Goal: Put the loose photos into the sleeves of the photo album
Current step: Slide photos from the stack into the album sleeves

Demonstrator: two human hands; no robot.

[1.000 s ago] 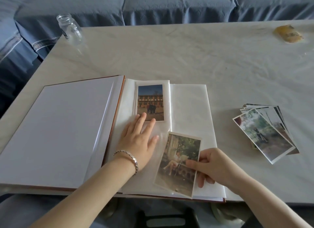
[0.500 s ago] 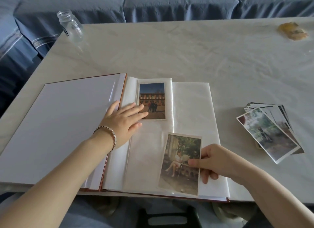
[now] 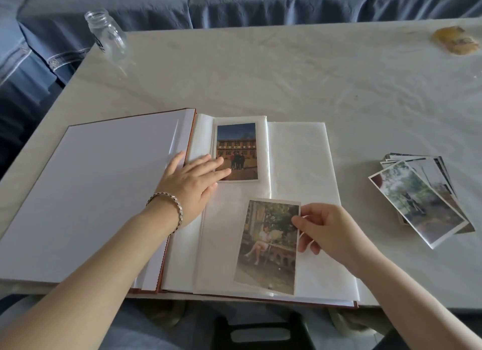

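Note:
An open photo album (image 3: 104, 193) lies at the table's near edge. Its right page of clear sleeves (image 3: 300, 167) holds a photo of a red building (image 3: 237, 151) in the upper sleeve. My left hand (image 3: 193, 185) lies flat with straight fingers on the page beside the spine, fingertips touching that photo's lower left corner. My right hand (image 3: 328, 232) pinches the right edge of a faded garden photo (image 3: 268, 245), which lies tilted over the lower sleeve. Whether it is inside the sleeve I cannot tell. A fanned stack of loose photos (image 3: 420, 201) rests to the right.
An empty glass jar (image 3: 108, 35) stands at the table's far left corner. A yellowish crumpled wrapper (image 3: 455, 40) lies at the far right. A blue-covered sofa (image 3: 234, 2) runs behind the table. A dark stool (image 3: 260, 331) shows below the near edge.
My left hand slid from the lower sleeve up and left to the page beside the spine. The garden photo shifted slightly right and up with my right hand.

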